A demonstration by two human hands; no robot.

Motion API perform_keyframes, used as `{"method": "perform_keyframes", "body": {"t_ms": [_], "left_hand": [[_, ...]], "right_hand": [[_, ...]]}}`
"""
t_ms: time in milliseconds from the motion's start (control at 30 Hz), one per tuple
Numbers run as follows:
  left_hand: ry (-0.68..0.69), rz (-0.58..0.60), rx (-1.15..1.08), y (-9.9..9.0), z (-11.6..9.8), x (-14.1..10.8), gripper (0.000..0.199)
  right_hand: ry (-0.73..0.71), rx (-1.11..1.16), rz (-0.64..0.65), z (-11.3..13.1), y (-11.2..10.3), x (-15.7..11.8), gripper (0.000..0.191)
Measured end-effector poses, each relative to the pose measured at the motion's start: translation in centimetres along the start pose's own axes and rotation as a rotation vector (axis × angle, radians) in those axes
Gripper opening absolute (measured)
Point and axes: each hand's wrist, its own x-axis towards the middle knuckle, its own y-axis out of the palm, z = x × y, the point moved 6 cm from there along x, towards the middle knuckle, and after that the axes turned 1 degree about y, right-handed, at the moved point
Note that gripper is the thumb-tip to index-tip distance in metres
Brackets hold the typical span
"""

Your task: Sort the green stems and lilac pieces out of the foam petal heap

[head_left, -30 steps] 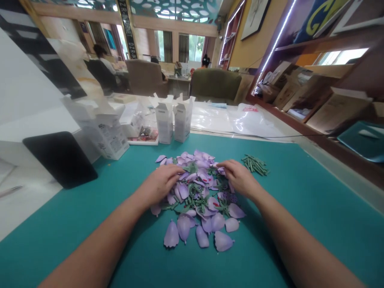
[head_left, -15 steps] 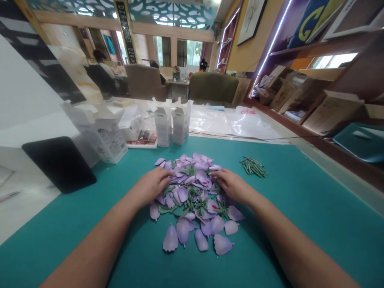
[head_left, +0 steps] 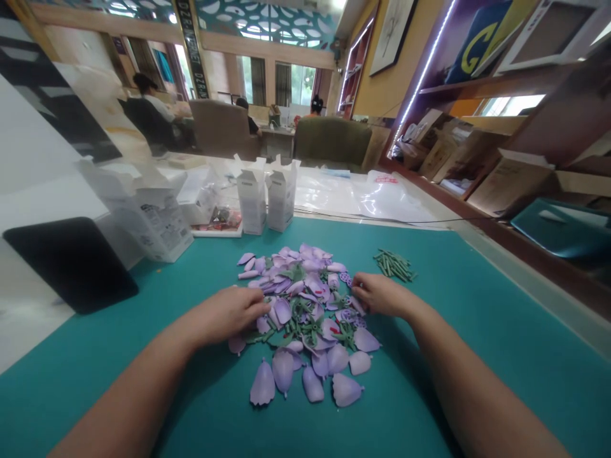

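Observation:
A heap of pale purple plastic petals (head_left: 283, 310) lies on the green mat, mixed with green leafy pieces (head_left: 312, 331) and a few small red bits. At the heap's left edge my left hand (head_left: 233, 313) rests with its fingers stretched over the petals, and no piece shows in its grasp. My right hand (head_left: 382, 294) is at the heap's right edge, fingers curled together beside purple ring-shaped pieces (head_left: 345, 278). Whatever its fingertips hold, if anything, is hidden. Several single petals, one a large purple petal (head_left: 346, 390), lie nearest me. A small pile of green stems (head_left: 395, 264) lies beyond my right hand.
Two upright white boxes (head_left: 251, 200) stand behind the heap, and another open white box (head_left: 165, 222) stands left. A black tablet-like slab (head_left: 71, 264) lies at the mat's left edge. Clear plastic sheeting (head_left: 353, 194) covers the far side. Shelves with cardboard boxes (head_left: 510, 184) line the right.
My left hand has drawn back to the left and nearer me. My right hand has shifted outward from the petals, its fingers more curled; ring-shaped pieces now show beside it. The view has turned slightly.

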Motion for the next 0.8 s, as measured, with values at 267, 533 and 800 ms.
{"method": "perform_keyframes", "body": {"t_ms": [267, 533, 800], "left_hand": [[-0.012, -0.160, -0.034, -0.9, -0.4, 0.5, 0.030], [0.023, -0.274, -0.068, -0.9, -0.3, 1.0, 0.031], [0.036, -0.323, -0.126, -0.8, -0.3, 1.1, 0.032]], "right_hand": [[-0.089, -0.012, -0.096, 0.2, -0.7, 0.0, 0.010], [-0.138, -0.129, -0.069, 1.0, 0.0, -0.2, 0.019], [-0.048, -0.052, -0.388, 0.7, -1.7, 1.2, 0.022]]}}
